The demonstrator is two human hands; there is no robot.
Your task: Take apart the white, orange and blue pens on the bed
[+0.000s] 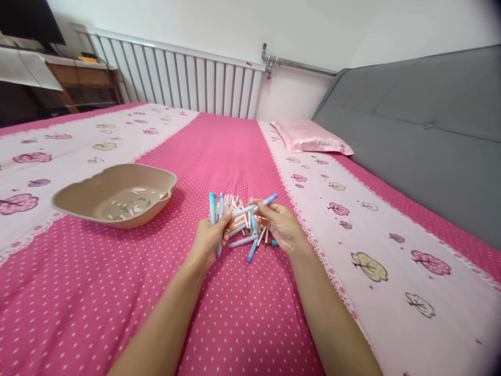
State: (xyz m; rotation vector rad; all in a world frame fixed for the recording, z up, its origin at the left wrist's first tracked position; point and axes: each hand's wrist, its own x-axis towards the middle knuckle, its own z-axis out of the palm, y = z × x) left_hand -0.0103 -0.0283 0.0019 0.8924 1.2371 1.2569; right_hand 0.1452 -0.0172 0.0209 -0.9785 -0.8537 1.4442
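Observation:
Several blue and lilac pens (213, 209) stand upright in my left hand (211, 232), its fingers wrapped round them. My right hand (279, 222) pinches a pale pen with a blue end (270, 199), tilted up to the right. The lower end of this pen reaches the thumb of my left hand. Under and between both hands lies a loose pile of pens (242, 241) in blue, lilac, white and peach, some with thin tips. My fingers hide part of the pile.
A beige basin (74, 201) with small white pieces in it sits to the left on the pink dotted bedsheet (235, 141). A pink pillow (313, 137) lies against the grey headboard (415, 104). A white radiator (176, 73) lines the back wall; a desk (82, 78) stands far left.

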